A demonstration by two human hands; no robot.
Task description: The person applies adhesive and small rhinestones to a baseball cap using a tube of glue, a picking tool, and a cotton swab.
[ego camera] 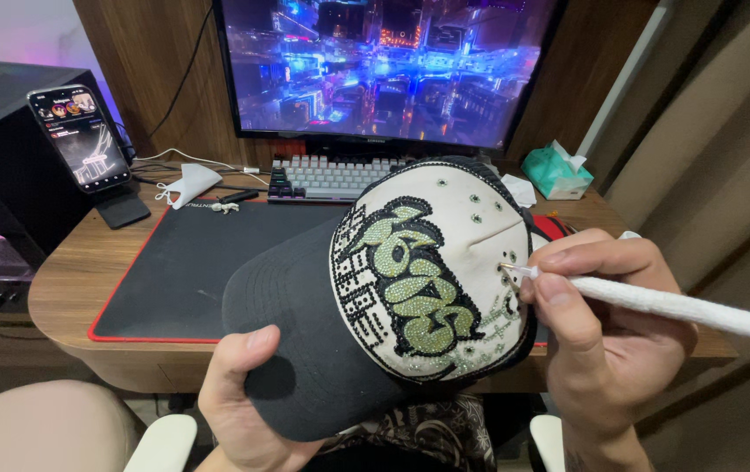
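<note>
Left hand [239, 393] grips the black brim of the rhinestone cap [410, 280] above the surface's [69, 288] near edge, right hand [606, 323] pinches the white lace [681, 306] tip at a right-side eyelet, lace trailing rightward.

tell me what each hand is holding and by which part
Left hand holds the rhinestone cap by its black brim; right hand pinches the white shoelace near its tip.

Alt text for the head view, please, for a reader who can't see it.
Left hand holds a rhinestone-decorated cap by its black brim, while the right hand presses a white pen-like tool against the cap's side. Behind on the wooden desk are a keyboard, monitor and phone.
</note>
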